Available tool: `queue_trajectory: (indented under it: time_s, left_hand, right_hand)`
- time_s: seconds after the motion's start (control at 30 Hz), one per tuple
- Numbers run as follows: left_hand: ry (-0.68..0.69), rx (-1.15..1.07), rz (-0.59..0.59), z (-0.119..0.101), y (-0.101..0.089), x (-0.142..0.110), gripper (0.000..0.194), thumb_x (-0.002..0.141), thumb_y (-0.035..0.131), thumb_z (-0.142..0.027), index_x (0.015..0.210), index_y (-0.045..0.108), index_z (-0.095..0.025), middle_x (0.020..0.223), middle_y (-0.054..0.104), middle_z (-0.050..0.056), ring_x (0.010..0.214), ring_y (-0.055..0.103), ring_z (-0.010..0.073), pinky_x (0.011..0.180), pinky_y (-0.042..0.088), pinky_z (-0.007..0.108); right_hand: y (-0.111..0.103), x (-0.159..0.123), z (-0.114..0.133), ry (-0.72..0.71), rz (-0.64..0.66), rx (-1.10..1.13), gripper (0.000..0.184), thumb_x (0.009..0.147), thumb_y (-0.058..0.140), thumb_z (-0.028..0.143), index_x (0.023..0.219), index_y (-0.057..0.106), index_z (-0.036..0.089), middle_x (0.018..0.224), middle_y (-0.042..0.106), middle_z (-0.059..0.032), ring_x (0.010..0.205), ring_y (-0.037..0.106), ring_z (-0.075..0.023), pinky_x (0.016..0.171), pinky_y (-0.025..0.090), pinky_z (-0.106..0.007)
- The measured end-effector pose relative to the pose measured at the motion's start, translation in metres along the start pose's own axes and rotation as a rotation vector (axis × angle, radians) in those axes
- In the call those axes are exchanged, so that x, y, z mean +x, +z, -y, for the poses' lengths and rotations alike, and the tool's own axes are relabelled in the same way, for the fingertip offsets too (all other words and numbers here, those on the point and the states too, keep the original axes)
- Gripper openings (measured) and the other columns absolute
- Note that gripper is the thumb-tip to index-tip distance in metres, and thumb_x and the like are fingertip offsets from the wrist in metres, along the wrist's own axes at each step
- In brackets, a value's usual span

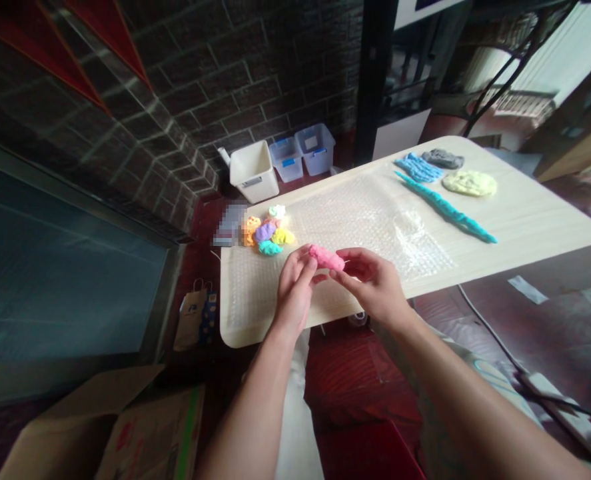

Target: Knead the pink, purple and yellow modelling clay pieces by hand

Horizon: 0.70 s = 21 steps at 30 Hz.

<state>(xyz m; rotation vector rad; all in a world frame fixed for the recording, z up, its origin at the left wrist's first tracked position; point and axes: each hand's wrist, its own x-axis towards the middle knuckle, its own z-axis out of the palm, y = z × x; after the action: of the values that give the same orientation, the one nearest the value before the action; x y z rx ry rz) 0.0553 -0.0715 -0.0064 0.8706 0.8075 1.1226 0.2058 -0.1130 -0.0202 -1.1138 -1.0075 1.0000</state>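
A short, thick roll of pink modelling clay is held between my two hands above the table's near edge. My left hand grips its left end with thumb and fingers. At the other end, the thumb and fingers of my right hand pinch the clay. Something thin and pale pokes out of the clay near the right fingers; its kind is too small to tell. Beyond my left hand, small clay lumps lie close together: orange, purple, yellow, teal and a whitish one.
Clear bubble wrap covers part of the pale table. At the right lie a long teal clay strip and flattened blue, grey and pale yellow pieces. Behind stand a white bin and two clear boxes.
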Motion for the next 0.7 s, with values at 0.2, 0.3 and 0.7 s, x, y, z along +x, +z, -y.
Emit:
queue_trajectory:
  time_s: [0.2,0.3,0.7]
  left_hand:
    - [0.005,-0.044,0.089,0.003,0.002,0.001,0.034,0.084,0.087,-0.037,0.110,0.072,-0.020,0.111,0.073,0.006,0.100,0.070,0.0170,0.089,0.053,0.028]
    - [-0.005,-0.070,0.100,0.003,0.001,0.003,0.031,0.089,0.083,-0.033,0.116,0.074,-0.021,0.113,0.074,0.006,0.101,0.069,0.0154,0.087,0.052,0.025]
    - [-0.014,-0.089,0.030,0.003,0.002,0.004,0.042,0.087,0.083,-0.035,0.126,0.073,-0.024,0.116,0.071,0.006,0.101,0.068,0.0165,0.087,0.053,0.027]
  right_hand:
    - [0.002,-0.001,-0.001,-0.091,0.011,-0.090,0.035,0.080,0.089,0.035,0.109,0.072,0.023,0.109,0.075,-0.0083,0.091,0.073,-0.0227,0.085,0.063,-0.041]
    - [0.003,-0.002,0.004,-0.021,0.041,-0.070,0.043,0.083,0.087,0.043,0.118,0.071,0.023,0.113,0.077,-0.0103,0.092,0.075,-0.0252,0.083,0.063,-0.043]
    - [0.000,-0.001,0.001,-0.019,0.021,-0.073,0.035,0.083,0.085,0.043,0.108,0.074,0.020,0.105,0.078,-0.0102,0.087,0.075,-0.0234,0.077,0.063,-0.039]
